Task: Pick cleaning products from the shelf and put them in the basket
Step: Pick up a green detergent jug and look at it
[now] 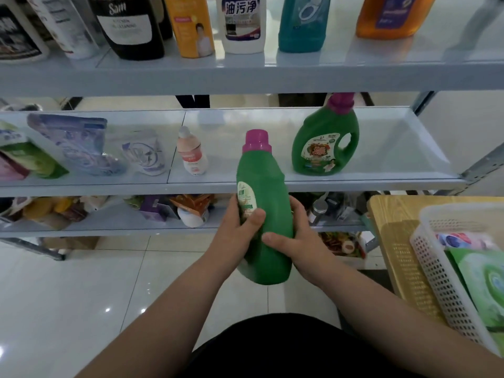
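I hold a tall green bottle [266, 192] with a magenta cap upright in front of the middle shelf [313, 181]. My left hand [240, 230] grips its left side, thumb across the label. My right hand [297, 241] grips its right side lower down, thumb on the front. A white perforated basket [436, 263] stands at the right on a wooden table, holding a green pack and a pink-blue pouch. A green jug [326, 137] with a handle and magenta cap stands on the middle shelf behind the bottle.
A small peach bottle [191, 151] and several refill pouches [81, 145] sit on the middle shelf's left. The top shelf carries a row of bottles [242, 23]. The bottom shelf holds mixed packs. A wooden table [395, 214] stands right; white tiled floor lies below.
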The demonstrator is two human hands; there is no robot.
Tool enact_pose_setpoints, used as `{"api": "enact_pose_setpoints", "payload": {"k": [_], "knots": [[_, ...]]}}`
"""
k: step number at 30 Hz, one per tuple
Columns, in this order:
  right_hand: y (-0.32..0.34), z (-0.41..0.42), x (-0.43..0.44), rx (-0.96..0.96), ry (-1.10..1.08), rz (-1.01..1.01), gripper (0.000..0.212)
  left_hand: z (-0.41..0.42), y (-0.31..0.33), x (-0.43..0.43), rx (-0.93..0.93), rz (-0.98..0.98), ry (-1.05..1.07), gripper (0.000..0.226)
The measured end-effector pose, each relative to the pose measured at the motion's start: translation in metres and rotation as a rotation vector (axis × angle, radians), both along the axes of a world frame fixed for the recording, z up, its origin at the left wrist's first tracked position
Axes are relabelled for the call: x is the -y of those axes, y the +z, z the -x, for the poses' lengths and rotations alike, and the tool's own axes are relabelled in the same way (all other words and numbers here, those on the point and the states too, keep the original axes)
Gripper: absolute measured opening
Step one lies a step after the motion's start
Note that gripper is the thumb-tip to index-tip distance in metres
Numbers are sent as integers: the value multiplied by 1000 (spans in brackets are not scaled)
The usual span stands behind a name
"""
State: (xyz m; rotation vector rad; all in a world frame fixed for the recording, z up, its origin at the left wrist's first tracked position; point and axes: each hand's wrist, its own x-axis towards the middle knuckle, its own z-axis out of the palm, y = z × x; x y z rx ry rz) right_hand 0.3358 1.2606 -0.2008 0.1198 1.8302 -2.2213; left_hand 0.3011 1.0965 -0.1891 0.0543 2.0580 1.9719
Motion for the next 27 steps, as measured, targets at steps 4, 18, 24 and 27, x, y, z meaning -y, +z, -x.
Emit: {"api": "enact_pose_setpoints", "payload": {"k": [4, 18, 24, 27], "knots": [[5, 3, -4, -150, 163, -377, 94, 9, 5, 1, 204, -233, -34, 79], [-11, 11, -19, 19, -108, -319, 82, 24, -14, 58, 398, -373, 169, 31], [-11, 4, 7, -48, 40, -632, 84, 18, -17, 89, 293, -150, 165, 80], [-1, 6, 17, -68, 59, -828, 75, 11, -11, 108, 68, 295, 112, 89]]}}
